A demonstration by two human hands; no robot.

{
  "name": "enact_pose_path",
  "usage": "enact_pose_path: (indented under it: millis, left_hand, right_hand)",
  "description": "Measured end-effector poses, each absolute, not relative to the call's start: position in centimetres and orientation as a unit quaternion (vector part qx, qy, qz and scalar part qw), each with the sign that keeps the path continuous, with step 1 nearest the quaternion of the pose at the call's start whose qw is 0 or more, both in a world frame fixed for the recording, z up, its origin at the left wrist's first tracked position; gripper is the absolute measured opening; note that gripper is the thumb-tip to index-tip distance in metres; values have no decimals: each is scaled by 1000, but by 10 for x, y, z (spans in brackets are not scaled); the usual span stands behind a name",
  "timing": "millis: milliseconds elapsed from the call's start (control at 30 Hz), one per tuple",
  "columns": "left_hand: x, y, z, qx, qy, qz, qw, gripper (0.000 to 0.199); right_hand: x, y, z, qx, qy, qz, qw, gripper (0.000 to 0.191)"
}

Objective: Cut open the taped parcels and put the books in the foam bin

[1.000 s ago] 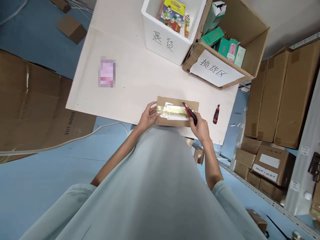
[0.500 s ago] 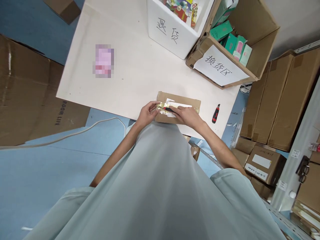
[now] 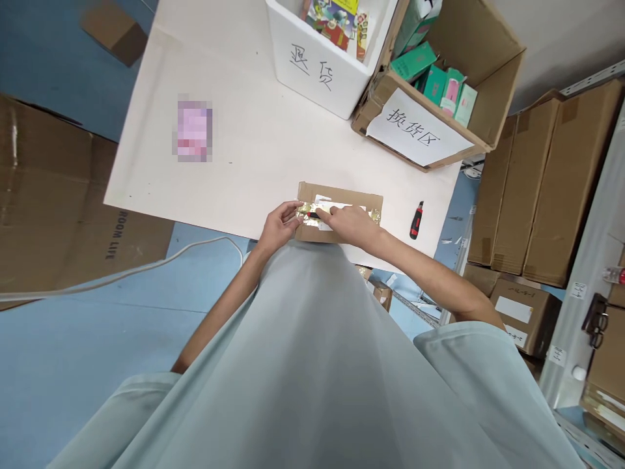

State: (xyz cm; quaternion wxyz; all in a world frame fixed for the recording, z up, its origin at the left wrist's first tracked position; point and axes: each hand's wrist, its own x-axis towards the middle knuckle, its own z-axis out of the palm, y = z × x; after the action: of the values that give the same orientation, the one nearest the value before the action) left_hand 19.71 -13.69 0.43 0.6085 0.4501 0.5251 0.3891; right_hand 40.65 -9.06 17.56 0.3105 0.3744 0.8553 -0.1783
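Right hand (image 3: pixel 354 225): closed around 1 red-and-black cutter (image 3: pixel 314 214), held over the taped left end of 1 cardboard box (image 3: pixel 342 237). Left hand (image 3: pixel 280 227): fingers curled against that box's left end. Box lies at the table's (image 3: pixel 234 130) near edge. Spare cutter (image 3: pixel 416 220) lies to its right.

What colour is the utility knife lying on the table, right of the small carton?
The utility knife is red and black, as the head view shows.
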Motion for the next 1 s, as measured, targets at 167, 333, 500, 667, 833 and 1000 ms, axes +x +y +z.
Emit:
enact_pose_path:
  millis: [167,333,500,667,833,1000]
  left_hand:
    - [198,-136,2,461,535,389,591,66]
    - [198,-136,0,460,541,389,587,59]
    - [205,-135,-1,459,532,398,590,60]
    - [207,-133,2,455,533,398,592,56]
    - [186,-124,4,435,548,396,595,47]
    - [146,-109,8,423,602,389,554,42]
  right_hand:
    - [418,-93,189,405,830,-174,343,57]
    - [495,-101,205,472,777,-146,390,56]
    - [564,-118,200,517,747,-148,391,50]
    - [586,-139,182,549,745,-165,339,52]
    - [572,-153,175,559,749,-177,308,56]
    - [521,-139,176,527,774,-185,298,56]
